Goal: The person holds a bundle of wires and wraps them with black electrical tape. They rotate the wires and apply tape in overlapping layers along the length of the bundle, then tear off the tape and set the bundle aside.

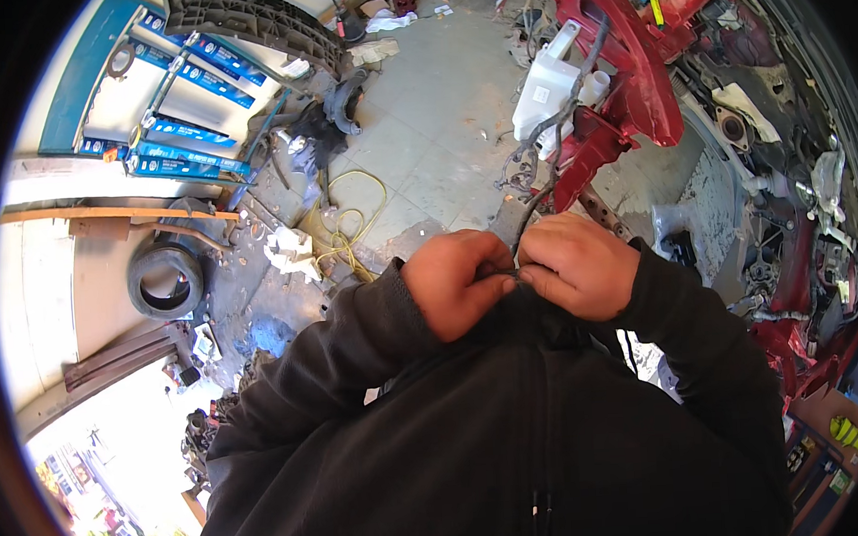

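Both hands are right together in front of the dark jacket [438,442], the left hand [461,284] curled nearly closed with thumb against fingers, the right hand [582,265] bunched in a matching pinch, and between those thumbs they've got a thin black cable [533,207], its gripped part mostly hidden by fingers. Up it runs from the hands, between the white plastic tank [542,95] and the red car part [637,73]! Over to the left, a yellow cord [355,263] loops across the grey floor [430,93], with a black tyre [140,283] farther out.
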Tool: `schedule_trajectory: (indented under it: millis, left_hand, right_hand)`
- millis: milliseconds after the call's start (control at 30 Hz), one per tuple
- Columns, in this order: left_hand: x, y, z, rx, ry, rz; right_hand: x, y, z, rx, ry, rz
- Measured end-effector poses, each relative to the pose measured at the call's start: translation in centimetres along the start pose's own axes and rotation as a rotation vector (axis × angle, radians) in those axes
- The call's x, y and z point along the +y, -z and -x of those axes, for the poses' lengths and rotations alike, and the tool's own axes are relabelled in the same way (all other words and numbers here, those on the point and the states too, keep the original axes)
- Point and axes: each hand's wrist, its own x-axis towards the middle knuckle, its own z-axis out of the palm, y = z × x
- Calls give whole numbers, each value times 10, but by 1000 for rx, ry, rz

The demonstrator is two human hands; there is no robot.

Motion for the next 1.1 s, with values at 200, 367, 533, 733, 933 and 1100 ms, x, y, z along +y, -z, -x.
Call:
schedule_trajectory:
  millis: [200, 367, 533, 733, 933, 1100]
  left_hand:
    - [-6, -3, 18, 67, -69, 36]
    - [-6, -7, 24, 120, -259, -95]
    - [-5, -4, 29, 160, -296, -40]
    - [-9, -6, 25, 185, -322, -91]
    - [-11, -1, 17, 231, -362, -160]
    - [-8, -2, 24, 185, -197, 291]
  right_hand:
    - [-8, -17, -4, 54, -21, -78]
    - [-12, -20, -5, 34, -3, -75]
    - [-16, -18, -13, 66, 65, -132]
    - [-20, -17, -18, 44, 46, -125]
    - [-24, -18, -19, 36, -5, -125]
    - [-28, -14, -22, 37, 13, -94]
